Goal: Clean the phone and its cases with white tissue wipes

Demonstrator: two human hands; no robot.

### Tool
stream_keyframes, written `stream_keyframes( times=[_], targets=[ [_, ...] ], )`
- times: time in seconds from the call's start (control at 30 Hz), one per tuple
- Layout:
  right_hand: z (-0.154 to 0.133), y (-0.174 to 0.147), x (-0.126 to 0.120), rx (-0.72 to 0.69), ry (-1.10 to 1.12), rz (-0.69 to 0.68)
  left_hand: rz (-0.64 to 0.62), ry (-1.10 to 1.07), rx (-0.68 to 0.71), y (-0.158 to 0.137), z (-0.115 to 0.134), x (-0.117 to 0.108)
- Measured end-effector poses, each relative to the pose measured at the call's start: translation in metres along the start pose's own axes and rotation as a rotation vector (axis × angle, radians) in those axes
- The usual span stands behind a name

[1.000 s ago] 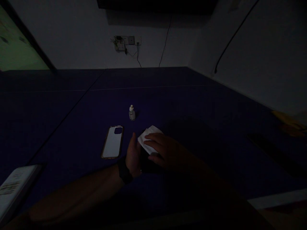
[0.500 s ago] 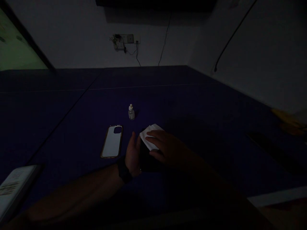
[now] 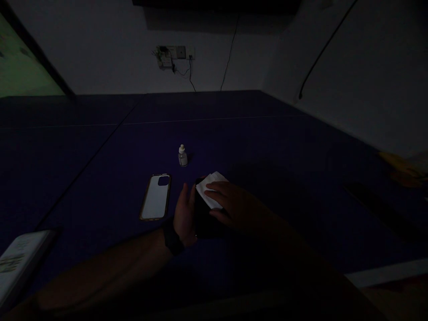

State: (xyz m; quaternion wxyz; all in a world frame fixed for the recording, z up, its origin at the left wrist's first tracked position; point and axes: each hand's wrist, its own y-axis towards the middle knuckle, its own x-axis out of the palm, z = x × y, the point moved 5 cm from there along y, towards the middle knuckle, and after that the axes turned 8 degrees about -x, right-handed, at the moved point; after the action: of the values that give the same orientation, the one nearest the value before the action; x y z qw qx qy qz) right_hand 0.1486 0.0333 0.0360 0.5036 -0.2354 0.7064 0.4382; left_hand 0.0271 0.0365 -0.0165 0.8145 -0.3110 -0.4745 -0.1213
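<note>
A dark phone [image 3: 206, 225] lies low over the table, its far part covered by a folded white cloth [image 3: 210, 194]. My left hand [image 3: 185, 217], with a dark watch on the wrist, grips the phone along its left edge. Fingers of my right hand [image 3: 230, 203] press the cloth flat against the phone's face. To the left of my left hand rests a clear phone case [image 3: 155, 197] with a gold-brown rim. Beyond the hands stands a small dropper bottle [image 3: 182, 157] with a white cap. Dim light hides the phone's right and near edges.
A white box [image 3: 22, 256] with printed lettering sits at the near left of the dark blue table [image 3: 160, 133]. On the right are a long dark object [image 3: 374, 207] and something yellow [image 3: 403, 167]. Power sockets [image 3: 174, 52] with cables are on the far wall.
The cloth and my right hand have shifted very slightly on the phone, and a bit more of the phone's far left corner shows. The case and bottle stay put.
</note>
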Motion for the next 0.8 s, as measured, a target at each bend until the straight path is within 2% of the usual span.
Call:
stream_keyframes(
  times=[0.13, 0.33, 0.5, 0.63, 0.73, 0.8],
  targets=[
    [0.001, -0.004, -0.008, -0.035, 0.001, 0.012, -0.018, -0.02, -0.002, -0.001, 0.001, 0.001],
    [-0.013, 0.0, -0.003, -0.139, 0.054, -0.073, -0.016, -0.031, -0.006, 0.001, 0.002, 0.0],
    [-0.01, -0.002, -0.005, -0.135, 0.033, -0.033, 0.0, -0.045, -0.023, 0.003, 0.002, -0.003],
    [-0.015, 0.0, -0.001, -0.191, 0.066, -0.03, 0.029, -0.061, -0.061, 0.003, 0.0, -0.007],
    [-0.018, 0.004, 0.001, -0.236, 0.059, 0.004, 0.008, -0.105, -0.061, 0.004, 0.0, -0.007],
    [-0.015, 0.004, 0.0, -0.217, 0.029, 0.026, -0.006, -0.109, -0.053, 0.004, 0.0, -0.005]
  ],
)
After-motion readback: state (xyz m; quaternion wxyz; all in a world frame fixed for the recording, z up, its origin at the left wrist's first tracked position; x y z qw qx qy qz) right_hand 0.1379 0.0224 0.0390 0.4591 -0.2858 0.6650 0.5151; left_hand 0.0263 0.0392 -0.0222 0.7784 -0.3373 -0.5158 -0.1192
